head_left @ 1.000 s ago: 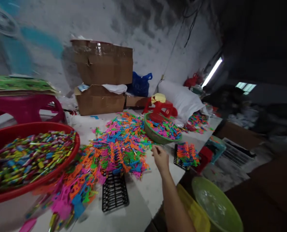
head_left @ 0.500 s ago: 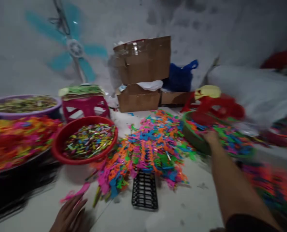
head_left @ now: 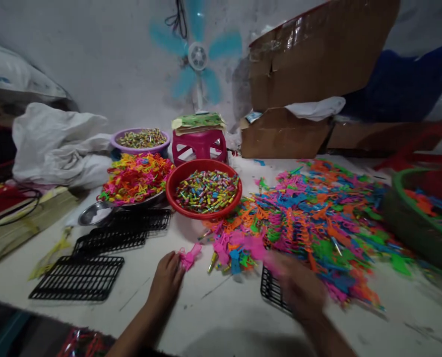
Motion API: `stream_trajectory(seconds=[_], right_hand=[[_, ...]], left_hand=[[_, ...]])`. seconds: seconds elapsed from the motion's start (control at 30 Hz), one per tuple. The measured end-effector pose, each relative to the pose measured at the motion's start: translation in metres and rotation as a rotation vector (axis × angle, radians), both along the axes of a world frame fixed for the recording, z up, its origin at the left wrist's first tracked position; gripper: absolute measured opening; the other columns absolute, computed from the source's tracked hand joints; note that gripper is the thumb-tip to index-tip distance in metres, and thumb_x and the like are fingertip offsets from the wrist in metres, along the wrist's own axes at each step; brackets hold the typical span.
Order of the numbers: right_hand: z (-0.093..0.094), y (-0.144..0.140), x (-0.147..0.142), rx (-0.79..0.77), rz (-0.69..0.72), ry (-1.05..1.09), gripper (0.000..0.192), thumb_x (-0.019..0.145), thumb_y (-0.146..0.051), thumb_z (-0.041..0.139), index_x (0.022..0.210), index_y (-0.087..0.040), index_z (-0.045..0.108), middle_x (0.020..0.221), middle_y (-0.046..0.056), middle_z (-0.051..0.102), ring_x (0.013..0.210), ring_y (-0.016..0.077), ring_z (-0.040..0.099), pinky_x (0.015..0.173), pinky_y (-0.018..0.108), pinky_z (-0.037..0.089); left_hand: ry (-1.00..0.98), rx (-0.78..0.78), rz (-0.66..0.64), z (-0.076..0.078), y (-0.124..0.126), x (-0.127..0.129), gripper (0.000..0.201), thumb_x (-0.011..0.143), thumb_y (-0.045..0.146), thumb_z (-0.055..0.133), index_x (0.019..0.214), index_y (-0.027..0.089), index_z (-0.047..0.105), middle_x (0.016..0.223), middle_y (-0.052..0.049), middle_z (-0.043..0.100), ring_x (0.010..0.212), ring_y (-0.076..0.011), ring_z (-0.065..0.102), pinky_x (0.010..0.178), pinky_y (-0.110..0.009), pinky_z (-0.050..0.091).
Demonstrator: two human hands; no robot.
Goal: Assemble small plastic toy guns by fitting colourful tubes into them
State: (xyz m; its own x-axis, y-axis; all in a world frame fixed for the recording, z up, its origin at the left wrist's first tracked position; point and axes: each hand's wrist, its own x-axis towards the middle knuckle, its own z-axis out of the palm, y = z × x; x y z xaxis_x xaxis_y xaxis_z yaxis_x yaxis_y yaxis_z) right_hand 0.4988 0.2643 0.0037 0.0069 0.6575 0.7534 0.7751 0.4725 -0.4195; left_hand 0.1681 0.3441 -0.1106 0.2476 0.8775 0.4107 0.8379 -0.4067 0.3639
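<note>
My left hand [head_left: 166,279] rests on the white table [head_left: 221,317] and pinches a small pink plastic piece [head_left: 189,256] between its fingertips. My right hand [head_left: 298,287] is blurred with motion over a black plastic grid tray [head_left: 272,290], at the near edge of a big heap of coloured plastic pieces [head_left: 317,218]. Whether it holds anything cannot be told. A red bowl [head_left: 204,191] full of small coloured tubes stands just beyond both hands.
Black grid trays [head_left: 79,277] lie at the left. Behind stand a metal dish of coloured pieces [head_left: 135,176], a purple bowl [head_left: 141,140], a pink stool [head_left: 199,145], a fan [head_left: 198,57] and cardboard boxes [head_left: 287,134]. A green basket [head_left: 421,218] sits far right, white sacks [head_left: 57,144] far left.
The view has swung left. My right hand pulled back from the green basket to the black tray near me. My left hand came into view with the pink piece.
</note>
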Motion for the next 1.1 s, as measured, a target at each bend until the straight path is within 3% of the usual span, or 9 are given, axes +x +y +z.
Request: stream_trajectory(seconds=[0.07, 0.13, 0.2, 0.33, 0.47, 0.53, 0.63, 0.77, 1.1], right_hand=[[-0.027, 0.013, -0.070, 0.011, 0.303, -0.150, 0.027, 0.088, -0.017, 0.039, 0.108, -0.022, 0.057, 0.098, 0.005, 0.064, 0.092, 0.0160, 0.057, 0.079, 0.029, 0.044], [-0.051, 0.026, -0.115, -0.064, 0.367, -0.218, 0.024, 0.085, -0.014, 0.044, 0.099, -0.021, 0.061, 0.099, 0.006, 0.064, 0.092, 0.0170, 0.056, 0.080, 0.031, 0.043], [-0.064, 0.036, -0.137, -0.262, 0.403, -0.311, 0.024, 0.080, -0.017, 0.051, 0.102, -0.022, 0.061, 0.106, 0.006, 0.061, 0.100, 0.0211, 0.052, 0.088, 0.037, 0.038], [-0.045, 0.066, -0.138, -0.653, 0.474, -0.316, 0.027, 0.073, -0.013, 0.052, 0.095, -0.023, 0.064, 0.093, 0.003, 0.065, 0.089, 0.0185, 0.056, 0.086, 0.033, 0.039], [0.000, 0.137, -0.134, -0.585, 0.185, -0.008, 0.031, 0.078, -0.010, 0.042, 0.099, -0.018, 0.063, 0.099, 0.006, 0.063, 0.092, 0.0166, 0.056, 0.083, 0.027, 0.040], [0.014, 0.177, -0.139, -0.593, 0.176, 0.010, 0.029, 0.082, -0.015, 0.042, 0.103, -0.018, 0.061, 0.102, 0.005, 0.062, 0.094, 0.0164, 0.056, 0.083, 0.026, 0.041], [0.017, 0.216, -0.152, -0.668, 0.264, -0.082, 0.023, 0.077, -0.028, 0.056, 0.098, -0.020, 0.063, 0.092, 0.002, 0.065, 0.080, 0.0164, 0.059, 0.071, 0.023, 0.044], [0.005, 0.224, -0.159, -0.715, 0.245, -0.171, 0.039, 0.063, -0.040, 0.071, 0.092, -0.016, 0.062, 0.085, 0.005, 0.064, 0.073, 0.0189, 0.057, 0.065, 0.026, 0.042], [0.004, 0.213, -0.154, -0.614, 0.225, -0.304, 0.045, 0.070, -0.052, 0.061, 0.102, -0.020, 0.055, 0.093, 0.003, 0.058, 0.079, 0.0147, 0.053, 0.064, 0.022, 0.035]], left_hand=[[-0.061, -0.027, -0.020, 0.002, -0.002, -0.004, 0.037, 0.081, 0.035, 0.046, 0.112, 0.017, 0.054, 0.116, -0.012, 0.053, 0.108, -0.0246, 0.048, 0.093, -0.045, 0.041], [-0.123, -0.062, -0.028, 0.004, -0.004, -0.013, 0.033, 0.082, 0.032, 0.044, 0.109, 0.019, 0.056, 0.115, -0.010, 0.055, 0.108, -0.0231, 0.049, 0.093, -0.044, 0.041], [-0.195, -0.081, -0.007, 0.006, -0.004, -0.028, 0.031, 0.083, 0.029, 0.040, 0.108, 0.020, 0.057, 0.115, -0.009, 0.055, 0.108, -0.0217, 0.050, 0.093, -0.043, 0.043], [-0.308, -0.058, 0.077, 0.011, -0.002, -0.051, 0.030, 0.081, 0.028, 0.041, 0.105, 0.018, 0.058, 0.112, -0.009, 0.057, 0.105, -0.0219, 0.052, 0.091, -0.043, 0.044], [-0.356, -0.062, 0.050, 0.009, -0.002, -0.040, 0.030, 0.082, 0.030, 0.043, 0.106, 0.018, 0.056, 0.109, -0.009, 0.058, 0.104, -0.0224, 0.051, 0.091, -0.045, 0.043], [-0.371, -0.059, 0.005, 0.007, -0.004, -0.028, 0.030, 0.082, 0.030, 0.044, 0.106, 0.018, 0.056, 0.109, -0.009, 0.058, 0.104, -0.0224, 0.051, 0.091, -0.045, 0.043], [-0.392, -0.052, -0.031, 0.006, -0.006, -0.018, 0.029, 0.082, 0.029, 0.044, 0.106, 0.019, 0.057, 0.108, -0.009, 0.059, 0.104, -0.0223, 0.051, 0.090, -0.044, 0.044], [-0.411, -0.088, 0.004, 0.008, -0.006, -0.021, 0.028, 0.083, 0.028, 0.042, 0.104, 0.020, 0.059, 0.107, -0.008, 0.059, 0.102, -0.0215, 0.052, 0.088, -0.042, 0.046], [-0.445, -0.128, -0.039, 0.010, -0.006, -0.021, 0.027, 0.082, 0.027, 0.043, 0.102, 0.020, 0.059, 0.108, -0.008, 0.059, 0.103, -0.0222, 0.051, 0.090, -0.043, 0.043]])
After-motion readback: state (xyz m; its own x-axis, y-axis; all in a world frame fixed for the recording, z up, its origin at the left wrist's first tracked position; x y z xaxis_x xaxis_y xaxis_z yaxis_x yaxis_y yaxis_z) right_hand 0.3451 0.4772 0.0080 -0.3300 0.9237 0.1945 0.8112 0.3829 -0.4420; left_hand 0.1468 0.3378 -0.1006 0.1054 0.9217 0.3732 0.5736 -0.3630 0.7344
